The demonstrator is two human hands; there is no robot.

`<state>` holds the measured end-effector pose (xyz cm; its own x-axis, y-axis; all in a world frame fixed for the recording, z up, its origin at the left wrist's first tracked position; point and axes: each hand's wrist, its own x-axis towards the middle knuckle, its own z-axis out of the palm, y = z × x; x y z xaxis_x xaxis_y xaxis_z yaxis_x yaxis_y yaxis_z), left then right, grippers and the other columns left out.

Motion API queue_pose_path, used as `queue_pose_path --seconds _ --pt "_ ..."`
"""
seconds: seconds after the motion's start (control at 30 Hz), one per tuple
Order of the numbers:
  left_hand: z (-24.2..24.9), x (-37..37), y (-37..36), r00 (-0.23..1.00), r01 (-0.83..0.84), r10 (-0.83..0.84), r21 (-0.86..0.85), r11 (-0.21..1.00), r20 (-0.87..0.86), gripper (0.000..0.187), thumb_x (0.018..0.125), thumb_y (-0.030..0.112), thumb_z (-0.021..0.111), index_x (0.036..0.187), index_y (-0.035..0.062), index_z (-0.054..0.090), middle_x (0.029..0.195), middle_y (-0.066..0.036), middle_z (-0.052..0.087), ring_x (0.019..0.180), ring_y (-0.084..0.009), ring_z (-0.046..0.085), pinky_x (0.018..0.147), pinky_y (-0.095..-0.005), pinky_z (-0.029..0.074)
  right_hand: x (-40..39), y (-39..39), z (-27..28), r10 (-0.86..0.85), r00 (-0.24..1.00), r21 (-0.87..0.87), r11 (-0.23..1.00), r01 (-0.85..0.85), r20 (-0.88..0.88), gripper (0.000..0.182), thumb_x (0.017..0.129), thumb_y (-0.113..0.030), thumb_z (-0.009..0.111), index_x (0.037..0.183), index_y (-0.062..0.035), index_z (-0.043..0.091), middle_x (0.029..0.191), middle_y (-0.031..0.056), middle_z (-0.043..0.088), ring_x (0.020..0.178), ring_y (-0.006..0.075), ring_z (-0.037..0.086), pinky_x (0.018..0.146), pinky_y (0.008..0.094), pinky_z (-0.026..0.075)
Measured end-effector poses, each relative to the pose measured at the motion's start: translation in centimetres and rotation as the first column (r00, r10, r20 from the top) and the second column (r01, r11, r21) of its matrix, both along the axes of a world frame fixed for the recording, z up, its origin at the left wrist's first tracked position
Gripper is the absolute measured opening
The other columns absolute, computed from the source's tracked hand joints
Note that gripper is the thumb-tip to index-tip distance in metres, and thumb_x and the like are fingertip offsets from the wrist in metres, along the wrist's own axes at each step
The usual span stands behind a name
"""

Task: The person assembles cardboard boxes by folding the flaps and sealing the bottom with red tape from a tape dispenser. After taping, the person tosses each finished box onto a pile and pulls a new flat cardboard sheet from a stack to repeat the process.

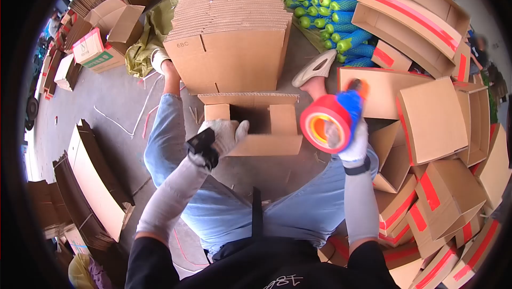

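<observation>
Between my legs sits a small cardboard box [285,121] with its flaps raised and its dark inside showing. My gloved left hand [223,133] grips the box's near left corner, the thumb over the opening and the other fingers partly hidden. To the right of the box, my gloved right hand [354,147] is closed around a tape dispenser [348,108], held up and slightly blurred. A roll of red tape [309,118] is mounted on it, its side turned toward me. Just beyond the box stands a tall stack of flattened cartons [229,59].
Taped cartons [432,123] are piled at my right. Green produce in blue netting [341,17] lies at the back right. Flat cardboard pieces [93,177] stand on the left, and an open carton [98,51] sits farther back. White strapping [125,129] lies on the floor.
</observation>
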<state>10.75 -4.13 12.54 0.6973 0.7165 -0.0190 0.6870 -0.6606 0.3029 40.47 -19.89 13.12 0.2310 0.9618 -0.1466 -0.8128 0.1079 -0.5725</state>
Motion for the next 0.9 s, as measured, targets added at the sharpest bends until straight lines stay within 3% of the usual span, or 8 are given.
queue_pose_path --seconds 0.03,0.13,0.2,0.33,0.4,0.53,0.63,0.9 --pt "-1.2 0.5 0.5 0.998 0.009 -0.011 0.027 1.0 0.058 0.041 0.096 0.039 0.05 0.077 0.0089 0.069 0.067 -0.015 0.064 0.064 -0.0335 0.066 0.059 -0.0434 0.053 0.3 -1.0 0.4 -0.027 0.994 -0.052 0.998 0.022 -0.106 0.057 0.088 -0.033 0.072 0.127 0.0041 0.054 0.115 0.0127 0.067 0.099 0.0225 0.067 0.082 0.0381 0.058" --pt "-3.9 1.4 1.9 0.976 0.128 -0.145 0.107 0.986 0.165 0.019 0.086 0.024 0.063 0.093 0.0072 0.066 0.085 -0.013 0.065 0.078 -0.0329 0.065 0.068 -0.0443 0.053 -2.7 -1.5 0.9 -0.009 0.898 -0.057 0.998 0.038 0.439 0.06 0.083 -0.041 0.077 0.119 0.0036 0.059 0.103 0.0077 0.069 0.087 0.0164 0.067 0.075 0.0302 0.055" --pt "-3.2 0.9 1.4 0.924 0.104 -0.195 0.274 0.956 0.328 0.033 0.079 0.02 0.07 0.111 0.0097 0.066 0.108 -0.015 0.065 0.1 -0.0357 0.064 0.085 -0.0485 0.052 -3.2 -1.1 -2.2 0.166 0.751 -0.123 0.986 -0.114 0.639 0.063 0.078 -0.043 0.082 0.116 0.0026 0.061 0.097 0.0038 0.068 0.086 0.0107 0.063 0.073 0.0261 0.051" --pt "-0.8 0.9 2.6 0.959 -0.094 -0.055 0.495 0.864 0.277 0.067 0.083 0.029 0.067 0.144 0.009 0.045 0.151 -0.02 0.038 0.138 -0.038 0.038 0.113 -0.0542 0.03 -4.2 -0.5 -3.0 0.276 0.768 -0.203 0.96 -0.192 0.578 0.061 0.073 -0.037 0.087 0.113 0.0005 0.062 0.095 0.002 0.067 0.083 0.0084 0.059 0.072 0.0254 0.05" --pt "0.5 1.8 3.6 0.977 -0.192 0.129 0.433 0.881 0.169 0.069 0.088 0.036 0.061 0.145 0.0027 0.041 0.151 -0.019 0.038 0.141 -0.036 0.034 0.116 -0.053 0.023 -4.1 -0.7 -2.5 0.414 0.683 -0.292 0.91 -0.295 0.602 0.059 0.071 -0.035 0.089 0.112 -0.0008 0.063 0.095 0.0016 0.067 0.083 0.0086 0.059 0.073 0.0258 0.05" --pt "-0.8 0.9 1.5 0.998 -0.058 0.047 0.274 0.96 0.05 0.076 0.091 0.041 0.056 0.148 -0.0034 0.032 0.153 -0.021 0.035 0.144 -0.0353 0.028 0.118 -0.0512 0.018 -4.5 0.1 -1.1 0.452 0.547 -0.339 0.892 -0.3 0.705 0.051 0.069 -0.032 0.09 0.102 -0.001 0.066 0.091 0.0013 0.067 0.081 0.0083 0.059 0.072 0.0254 0.049" --pt "-1.7 -1.3 -1.4 1.0 0.007 -0.004 0.2 0.98 -0.019 0.081 0.089 0.046 0.056 0.148 -0.0049 0.031 0.153 -0.023 0.035 0.143 -0.035 0.031 0.118 -0.051 0.019 -4.5 0.9 -0.5 0.531 0.443 -0.428 0.847 -0.317 0.723 0.07 0.062 -0.05 0.091 0.103 -0.0004 0.063 0.09 0.0017 0.066 0.081 0.0074 0.059 0.069 0.0234 0.047" --pt "-4.6 -1.6 -3.1 0.999 -0.037 0.035 0.132 0.991 0.021 0.08 0.092 0.05 0.052 0.149 -0.0025 0.031 0.155 -0.019 0.032 0.145 -0.0326 0.028 0.12 -0.046 0.018 -3.5 5.1 1.0 0.468 0.678 -0.269 0.883 -0.385 0.567 0.07 0.07 -0.047 0.086 0.11 0.0043 0.06 0.084 0.0129 0.069 0.061 0.0175 0.066 0.051 0.0274 0.052"
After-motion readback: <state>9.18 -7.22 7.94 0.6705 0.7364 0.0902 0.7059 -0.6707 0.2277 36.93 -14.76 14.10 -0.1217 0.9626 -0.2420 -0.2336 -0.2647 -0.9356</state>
